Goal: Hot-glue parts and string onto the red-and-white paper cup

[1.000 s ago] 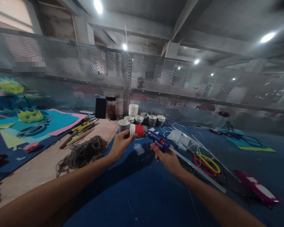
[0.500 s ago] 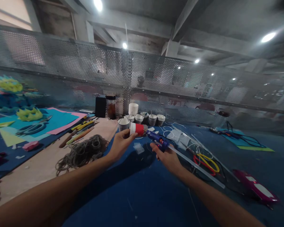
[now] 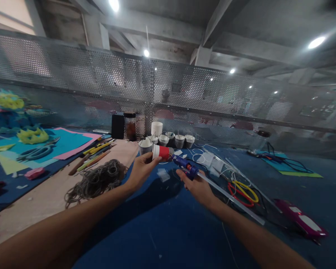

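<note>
Blue glue gun (image 3: 183, 163) trained on paper cup (image 3: 164, 152) above worktop (image 3: 162, 235)

A person's left hand (image 3: 141, 170) grasps one red-and-white paper cup by its white end, holding it on its side above the middle of the worktop. The right hand (image 3: 197, 185), fingers wrapped around the gun, points the nozzle at the cup's grey end; whether they touch cannot be told. One clear glue stick (image 3: 232, 195) juts from the gun's back. Toward the worktop's right side lies one purple box (image 3: 301, 218), with two loops (image 3: 246, 190), one red, one yellow, farther in; toward its left side, one tangle of cord (image 3: 96, 183). Beyond, near the left edge, one pair of scissors (image 3: 42, 151) rests on coloured paper (image 3: 72, 140), just in front of one yellow crown (image 3: 32, 136). Near the far edge, six grey cups (image 3: 179, 142) stand in front of and beside one stack of white cups (image 3: 156, 129). To their left are one brown jar (image 3: 130, 129) and one black slab (image 3: 117, 127); well to their right, one clear jar (image 3: 260, 144). A perforated metal screen (image 3: 100, 86) rises behind.
</note>
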Action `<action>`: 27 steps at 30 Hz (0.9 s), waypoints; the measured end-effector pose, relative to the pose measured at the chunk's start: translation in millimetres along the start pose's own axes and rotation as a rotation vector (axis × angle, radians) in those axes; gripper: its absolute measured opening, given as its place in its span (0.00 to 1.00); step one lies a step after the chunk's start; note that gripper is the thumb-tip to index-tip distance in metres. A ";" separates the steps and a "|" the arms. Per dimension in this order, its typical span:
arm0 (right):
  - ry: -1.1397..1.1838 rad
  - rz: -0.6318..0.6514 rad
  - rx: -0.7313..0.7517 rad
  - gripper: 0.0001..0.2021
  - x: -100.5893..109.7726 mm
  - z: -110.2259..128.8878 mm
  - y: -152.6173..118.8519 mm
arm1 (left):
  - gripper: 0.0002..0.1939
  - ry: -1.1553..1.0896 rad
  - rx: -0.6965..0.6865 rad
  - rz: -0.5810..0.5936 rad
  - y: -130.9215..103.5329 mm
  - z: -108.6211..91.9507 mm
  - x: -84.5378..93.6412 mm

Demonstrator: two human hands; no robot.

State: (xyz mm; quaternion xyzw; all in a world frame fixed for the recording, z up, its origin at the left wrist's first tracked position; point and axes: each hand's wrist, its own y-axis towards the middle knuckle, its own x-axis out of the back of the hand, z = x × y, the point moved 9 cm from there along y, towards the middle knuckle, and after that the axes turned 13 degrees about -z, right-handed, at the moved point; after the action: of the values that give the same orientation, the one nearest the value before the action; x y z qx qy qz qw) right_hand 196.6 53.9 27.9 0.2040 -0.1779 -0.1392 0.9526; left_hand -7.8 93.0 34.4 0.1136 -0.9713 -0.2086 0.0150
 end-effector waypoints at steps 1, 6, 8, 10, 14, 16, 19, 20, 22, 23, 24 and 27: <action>0.012 0.000 0.006 0.18 0.4 2.0 -0.4 | 0.13 0.002 0.001 -0.003 0.2 0.1 0.3; -0.001 0.018 0.028 0.18 1.1 6.0 -2.9 | 0.14 -0.004 -0.011 0.000 2.2 -0.3 0.7; -0.009 0.018 0.038 0.17 1.2 6.3 -3.2 | 0.14 0.011 -0.025 -0.010 3.1 -1.8 1.6; 0.003 0.017 0.044 0.17 0.7 5.9 -3.2 | 0.14 0.026 -0.034 -0.025 3.7 -3.7 3.0; 0.002 0.020 0.042 0.17 -1.6 0.7 -3.5 | 0.13 0.016 -0.020 -0.024 3.9 -4.6 2.8; -0.027 0.018 0.034 0.18 -2.3 -3.5 -3.7 | 0.13 0.009 -0.019 -0.022 4.1 -4.5 2.9; -0.060 0.008 0.017 0.18 -2.3 -8.3 -4.3 | 0.12 0.025 -0.025 -0.033 4.9 -3.6 4.4; -0.060 0.006 0.014 0.18 -2.2 -8.7 -4.5 | 0.12 0.033 -0.027 -0.036 5.1 -3.2 4.8; -0.049 0.007 0.009 0.17 -2.3 -7.9 -5.0 | 0.12 0.043 -0.025 -0.036 5.4 -2.1 5.1; -0.039 0.009 0.010 0.17 -2.2 -6.5 -5.2 | 0.12 0.042 -0.021 -0.034 5.5 -1.4 5.1; -0.027 0.011 0.012 0.16 -1.9 -4.7 -5.3 | 0.12 0.039 -0.014 -0.031 5.6 -0.6 4.9; -0.005 0.035 0.031 0.15 -2.0 2.1 -5.7 | 0.13 0.035 -0.001 -0.030 5.7 1.6 5.2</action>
State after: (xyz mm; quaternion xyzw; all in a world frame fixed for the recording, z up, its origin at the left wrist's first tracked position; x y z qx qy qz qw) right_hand 192.9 48.9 26.7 0.2152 -0.1861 -0.1200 0.9511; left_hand -14.2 97.5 35.2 0.1317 -0.9690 -0.2071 0.0292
